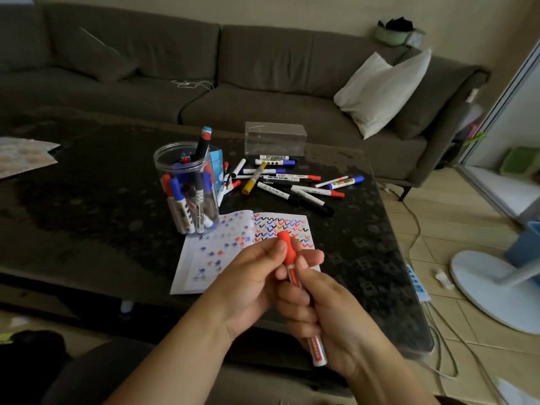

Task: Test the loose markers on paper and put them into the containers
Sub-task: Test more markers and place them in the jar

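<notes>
Red marker (292, 258) between both hands.

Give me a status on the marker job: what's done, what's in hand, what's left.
Done: the round clear jar already holds many markers, and the open notebook is covered with test marks. In hand: the right hand grips a red marker by its barrel while the left hand pinches its cap. Left: about a dozen loose markers lie on the table, and the clear rectangular box looks empty.
</notes>
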